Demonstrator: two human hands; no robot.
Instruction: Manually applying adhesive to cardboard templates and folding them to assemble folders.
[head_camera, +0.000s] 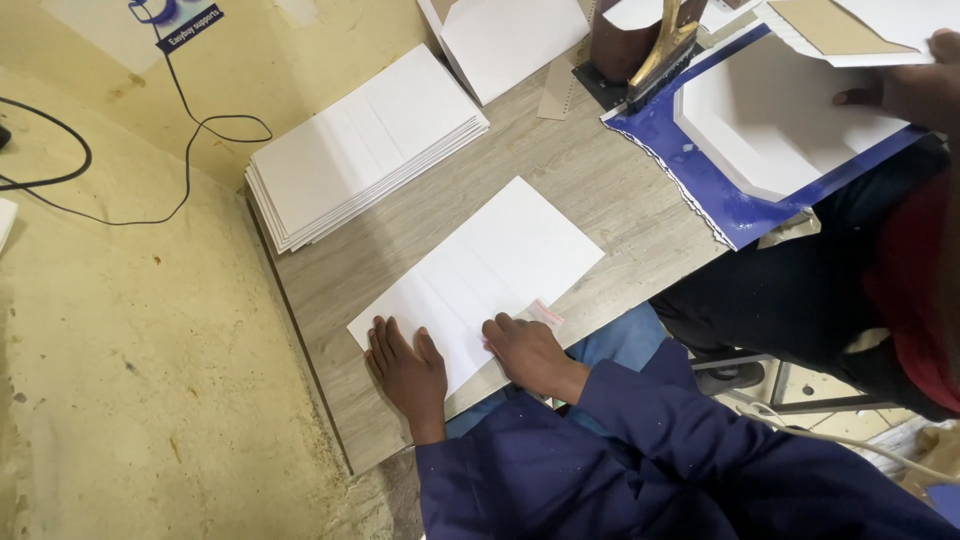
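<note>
— Where are the hands?
— The left hand (407, 368) lies flat, fingers spread, on the white sheet (480, 275) at its 7 o'clock corner. The right hand (527, 352) presses a small pink-edged strip (545, 313) at 5 o'clock.
— And the sheet?
— On the wooden table (590, 180); a white stack (365, 145) lies at 11 o'clock.

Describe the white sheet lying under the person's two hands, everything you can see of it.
The white sheet is a flat rectangle of card or stiff paper, plain, with faint straight score lines along its length. It lies askew on the grey wood-look table, one corner jutting past the near edge. The left hand rests flat on its near corner; the right hand presses its near edge beside a small pinkish strip.
</note>
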